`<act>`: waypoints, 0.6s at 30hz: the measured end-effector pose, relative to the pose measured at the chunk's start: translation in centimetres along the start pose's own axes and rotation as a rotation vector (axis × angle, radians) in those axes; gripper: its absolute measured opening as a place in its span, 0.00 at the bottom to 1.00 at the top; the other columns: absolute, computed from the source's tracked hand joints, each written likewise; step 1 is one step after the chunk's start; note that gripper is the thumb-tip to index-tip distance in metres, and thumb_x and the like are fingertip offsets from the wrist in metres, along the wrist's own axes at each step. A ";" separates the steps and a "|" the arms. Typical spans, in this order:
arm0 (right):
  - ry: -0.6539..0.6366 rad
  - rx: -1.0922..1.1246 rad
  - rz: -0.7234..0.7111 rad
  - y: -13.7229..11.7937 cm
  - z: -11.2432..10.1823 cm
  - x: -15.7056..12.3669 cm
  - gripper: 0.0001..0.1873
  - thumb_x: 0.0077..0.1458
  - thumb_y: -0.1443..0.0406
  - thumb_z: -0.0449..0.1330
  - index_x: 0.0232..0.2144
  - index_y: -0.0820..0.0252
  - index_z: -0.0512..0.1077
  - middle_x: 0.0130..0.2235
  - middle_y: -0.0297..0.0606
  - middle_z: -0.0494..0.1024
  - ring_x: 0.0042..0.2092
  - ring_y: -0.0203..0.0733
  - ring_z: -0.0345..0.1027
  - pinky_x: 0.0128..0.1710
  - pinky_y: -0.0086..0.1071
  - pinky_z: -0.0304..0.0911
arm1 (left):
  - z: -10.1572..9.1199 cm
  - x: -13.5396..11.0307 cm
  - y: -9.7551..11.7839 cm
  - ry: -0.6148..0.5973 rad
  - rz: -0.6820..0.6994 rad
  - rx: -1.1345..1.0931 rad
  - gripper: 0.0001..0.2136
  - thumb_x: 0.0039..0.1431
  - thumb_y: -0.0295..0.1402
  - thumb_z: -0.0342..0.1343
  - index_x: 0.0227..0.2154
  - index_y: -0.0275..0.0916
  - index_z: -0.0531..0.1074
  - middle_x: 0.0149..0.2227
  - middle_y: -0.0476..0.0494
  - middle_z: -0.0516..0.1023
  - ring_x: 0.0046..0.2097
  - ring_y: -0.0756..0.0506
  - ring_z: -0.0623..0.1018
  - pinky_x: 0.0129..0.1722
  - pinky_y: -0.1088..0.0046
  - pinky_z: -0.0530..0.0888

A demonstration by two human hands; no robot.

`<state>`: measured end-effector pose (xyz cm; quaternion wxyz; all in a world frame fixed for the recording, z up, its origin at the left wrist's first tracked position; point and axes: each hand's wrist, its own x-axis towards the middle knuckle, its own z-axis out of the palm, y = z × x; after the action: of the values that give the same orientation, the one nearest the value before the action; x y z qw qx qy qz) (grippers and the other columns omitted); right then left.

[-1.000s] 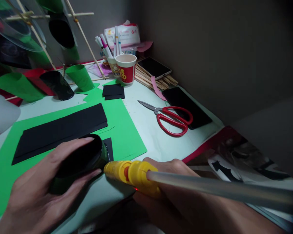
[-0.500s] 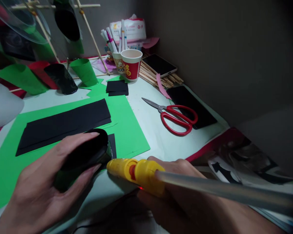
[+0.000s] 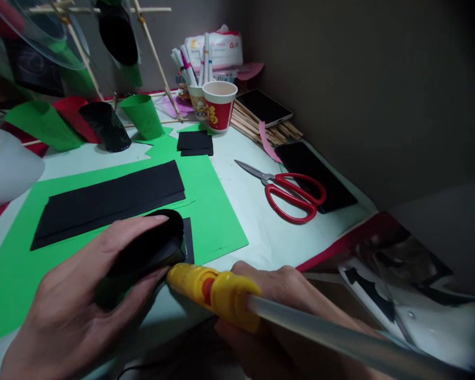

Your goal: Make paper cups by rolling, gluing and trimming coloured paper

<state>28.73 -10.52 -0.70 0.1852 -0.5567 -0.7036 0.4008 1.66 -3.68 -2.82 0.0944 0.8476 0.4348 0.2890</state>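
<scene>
My left hand [image 3: 79, 295] is closed around a black paper tube [image 3: 150, 250], thumb and fingers on either side of its open end. The tube stands tilted over a small black paper piece [image 3: 189, 240] near the table edge. In my right hand [image 3: 277, 301] is a yellow hot glue gun [image 3: 214, 293], a long translucent glue stick [image 3: 324, 332] coming out of its back. The gun's front end is close to the tube's lower right edge; its nozzle tip is hidden. Under the tube lies a green sheet [image 3: 217, 211] bearing black paper strips [image 3: 114, 200].
Red-handled scissors [image 3: 288, 192] lie to the right beside a dark phone-like slab [image 3: 320, 179]. Behind stand a red-and-white paper cup [image 3: 219, 108], markers [image 3: 196, 63] and wooden sticks [image 3: 249, 124]. Green [image 3: 144, 119], red and black paper tubes and a stick frame [image 3: 156, 58] occupy the back left.
The glue gun has shifted slightly left and down along the tube's lower edge. My left hand still holds the tube. The whole view has drifted a little.
</scene>
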 end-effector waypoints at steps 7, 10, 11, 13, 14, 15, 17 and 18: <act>-0.013 0.010 0.061 0.6 -0.5 -0.7 0.18 0.61 0.55 0.63 0.53 0.37 0.71 0.36 0.28 0.79 0.33 0.40 0.75 0.30 0.29 0.67 | -0.2 -0.2 0.1 0.000 0.014 0.015 0.28 0.63 0.32 0.60 0.64 0.56 0.63 0.58 0.60 0.75 0.53 0.53 0.76 0.58 0.90 0.65; -0.027 0.037 0.044 1.3 -0.7 -1.1 0.24 0.60 0.55 0.64 0.58 0.34 0.68 0.40 0.28 0.80 0.35 0.40 0.74 0.27 0.27 0.65 | -0.3 -0.2 0.1 0.010 0.009 0.017 0.29 0.63 0.31 0.60 0.65 0.56 0.62 0.57 0.60 0.75 0.53 0.53 0.76 0.58 0.89 0.65; -0.013 0.041 0.039 1.5 -0.6 -1.2 0.27 0.60 0.54 0.64 0.60 0.34 0.66 0.42 0.28 0.80 0.35 0.41 0.74 0.25 0.27 0.64 | -0.2 -0.2 0.1 0.012 0.008 0.015 0.29 0.63 0.31 0.60 0.65 0.57 0.62 0.58 0.60 0.75 0.54 0.53 0.76 0.58 0.89 0.65; 0.017 0.039 0.033 1.6 -0.2 -1.3 0.28 0.59 0.53 0.65 0.60 0.34 0.66 0.43 0.28 0.80 0.36 0.41 0.74 0.23 0.26 0.62 | -0.1 -0.1 0.1 0.020 0.007 0.008 0.28 0.64 0.32 0.59 0.64 0.58 0.63 0.57 0.62 0.75 0.54 0.53 0.76 0.59 0.88 0.65; 0.027 0.034 0.035 1.5 -0.1 -1.4 0.26 0.59 0.52 0.64 0.59 0.34 0.67 0.43 0.29 0.80 0.35 0.41 0.73 0.23 0.27 0.62 | 0.0 -0.1 0.0 0.019 0.005 0.009 0.28 0.64 0.33 0.59 0.64 0.58 0.63 0.57 0.62 0.75 0.54 0.53 0.76 0.59 0.88 0.65; 0.029 0.027 0.038 1.5 0.0 -1.4 0.24 0.59 0.51 0.64 0.58 0.35 0.69 0.41 0.29 0.80 0.34 0.40 0.72 0.23 0.26 0.61 | 0.1 -0.1 0.0 0.022 0.004 0.011 0.27 0.64 0.33 0.59 0.64 0.59 0.63 0.57 0.62 0.75 0.54 0.53 0.76 0.59 0.88 0.66; 0.025 0.012 0.045 1.3 0.0 -1.3 0.20 0.61 0.50 0.62 0.55 0.36 0.71 0.39 0.28 0.79 0.32 0.39 0.71 0.22 0.26 0.60 | 0.1 -0.1 -0.1 0.026 0.010 0.020 0.27 0.64 0.34 0.59 0.64 0.59 0.64 0.57 0.63 0.75 0.54 0.53 0.77 0.58 0.87 0.66; 0.025 0.005 0.047 1.3 -0.1 -1.3 0.18 0.62 0.50 0.62 0.54 0.36 0.72 0.39 0.28 0.79 0.31 0.39 0.70 0.22 0.26 0.60 | 0.1 -0.1 -0.1 0.026 0.008 0.023 0.28 0.63 0.34 0.60 0.64 0.60 0.63 0.57 0.63 0.75 0.54 0.52 0.77 0.59 0.87 0.66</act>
<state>30.01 -11.65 -1.41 0.1860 -0.5776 -0.6870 0.3998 1.59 -3.67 -3.02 0.0777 0.8466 0.4359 0.2952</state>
